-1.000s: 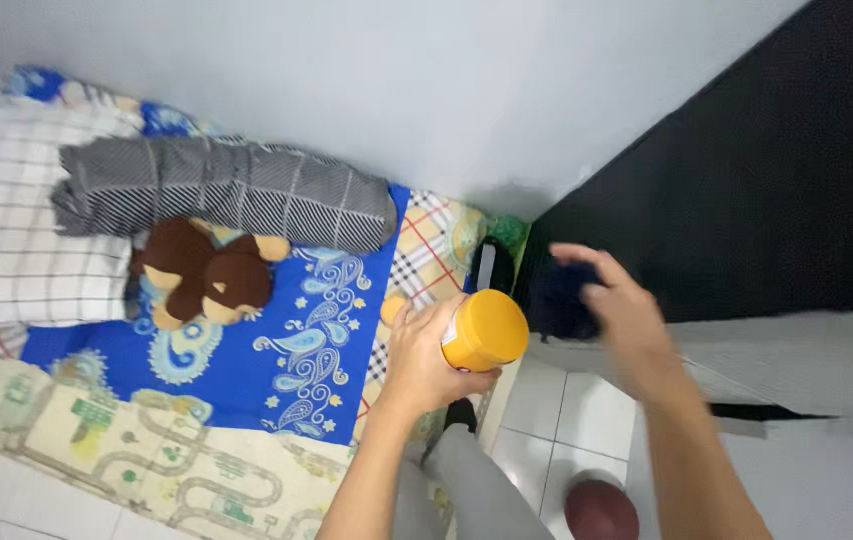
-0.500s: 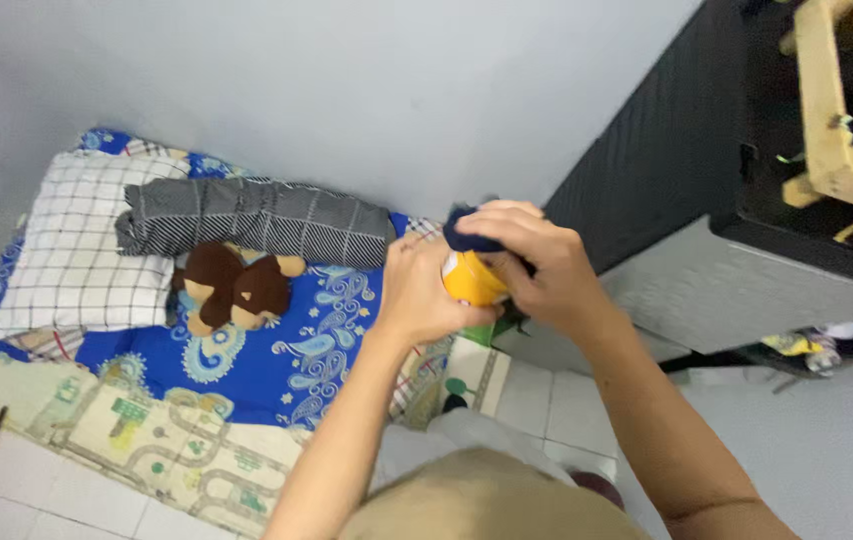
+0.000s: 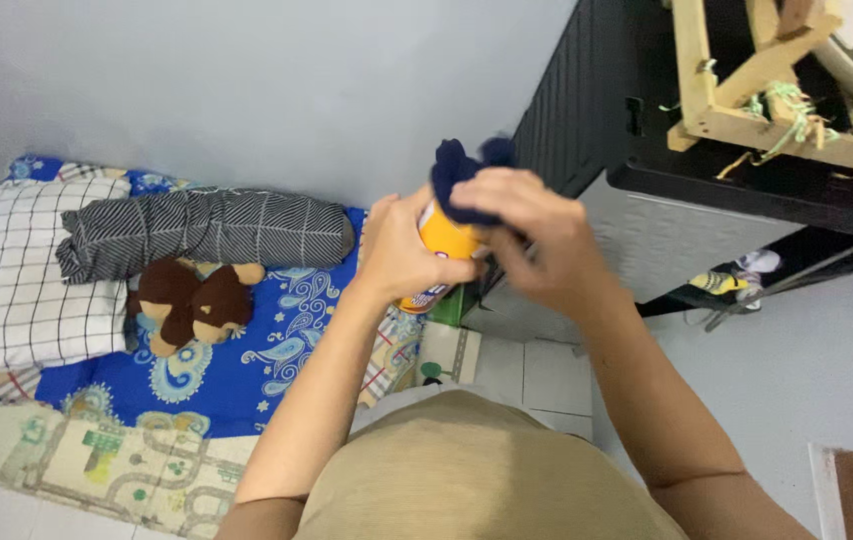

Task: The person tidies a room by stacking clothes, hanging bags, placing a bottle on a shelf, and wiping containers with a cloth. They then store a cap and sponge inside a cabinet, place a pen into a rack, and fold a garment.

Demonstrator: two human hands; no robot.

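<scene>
1. Left hand (image 3: 402, 255): fingers wrapped tight around the body of an orange can (image 3: 439, 250), held in mid-air at chest height above the edge of the bedding.
2. Orange can: its long axis tilts from about 7 o'clock at the base to 1 o'clock at the top; only a strip of its side shows between the two hands.
3. Right hand (image 3: 532, 240): fingers closed over a dark blue cloth (image 3: 459, 172), pressing it onto the can's upper end.
4. Key relation: the cloth sits at the can's top, at 12 o'clock from the left-hand fingers; the right hand lies at 3 o'clock of the can, touching it through the cloth.
5. Surroundings: blue patterned sheet (image 3: 247, 365), brown plush toy (image 3: 192, 305), grey striped bolster (image 3: 202, 228), checked pillow (image 3: 32, 270) at 9 o'clock; black cabinet (image 3: 597, 110) at 1 o'clock.
</scene>
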